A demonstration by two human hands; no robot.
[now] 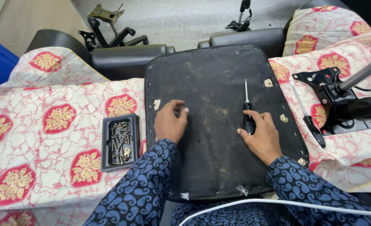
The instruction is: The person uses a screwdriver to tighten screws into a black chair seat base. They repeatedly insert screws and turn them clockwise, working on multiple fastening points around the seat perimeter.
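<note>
We see no package, label or sign that we can make out; the nearest thing to a container is a small black rectangular tray (106, 144) of brass-coloured and dark screws (120, 141), lying on the cloth just left of the seat base.

Our left hand (169, 123) rests on the upturned black seat base (219, 83), near its left edge, fingers curled in with the fingertips (184, 110) pinched close together; whether they hold a small screw we cannot tell. Our right hand (261, 136) lies on the right half of the same panel, its fingers closing round the black handle of a screwdriver (247, 109), whose metal shaft lies flat on the panel and points away from us. Both sleeves are dark blue with a paisley pattern.

The seat base is dusty, stapled along its rim, with small brass-coloured fittings near its right edge. To its right, on the cloth, lies a second slim tool (307, 114) beside a black chair mechanism plate (330, 92) with a gas cylinder (363, 72) rising from it.

Everything rests on a cream cloth (47, 125) printed with red patches and gold flowers. Beyond it are black cushions (122, 58), a grey floor, and further black chair parts (106, 25). A white cable (286, 203) crosses our lap.
</note>
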